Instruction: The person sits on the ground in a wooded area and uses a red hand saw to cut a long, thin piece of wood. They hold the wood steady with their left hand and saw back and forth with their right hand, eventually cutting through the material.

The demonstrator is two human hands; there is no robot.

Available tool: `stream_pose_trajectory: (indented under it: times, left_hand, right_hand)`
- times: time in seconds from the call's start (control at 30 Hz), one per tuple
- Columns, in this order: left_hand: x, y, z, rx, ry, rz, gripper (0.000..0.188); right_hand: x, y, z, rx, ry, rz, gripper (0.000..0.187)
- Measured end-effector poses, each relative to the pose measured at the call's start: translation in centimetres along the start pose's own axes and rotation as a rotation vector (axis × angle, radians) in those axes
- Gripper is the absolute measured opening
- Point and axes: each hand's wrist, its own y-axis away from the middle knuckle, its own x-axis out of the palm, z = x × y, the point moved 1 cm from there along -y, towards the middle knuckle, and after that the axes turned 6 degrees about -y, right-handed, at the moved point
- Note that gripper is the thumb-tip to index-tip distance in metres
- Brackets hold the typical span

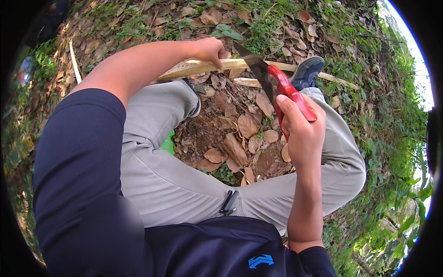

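A long, pale wooden strip lies crosswise in front of me above the leafy ground. My left hand grips it from above, fingers and thumb closed around its edge. In my right hand is a hand saw with a red handle and a dark blade, which slants up and to the left. The blade crosses over the strip just right of my left hand; whether its teeth touch the wood I cannot tell. A shorter pale piece of wood lies just below the strip, partly behind the saw.
My bent legs in light grey trousers frame a patch of dry leaves. My right shoe is beside the strip's right part. Something bright green shows by my left leg. Another pale stick lies at far left.
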Motion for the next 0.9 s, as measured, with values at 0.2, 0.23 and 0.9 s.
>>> stream_pose_trajectory:
  times: [0.2, 0.23, 0.9]
  left_hand:
    - [-0.5, 0.3, -0.6, 0.004, 0.019, 0.065, 0.043]
    - [-0.5, 0.4, -0.8, 0.004, -0.006, 0.053, 0.044]
    - [4.4, 1.8, -2.3, 0.068, -0.125, -0.244, 0.042]
  right_hand:
    - [0.7, -2.4, -2.9, -0.053, 0.008, -0.02, 0.023]
    - [1.0, -2.8, -3.6, -0.064, 0.004, -0.011, 0.024]
    - [4.2, -3.4, -6.1, -0.075, 0.076, -0.066, 0.029]
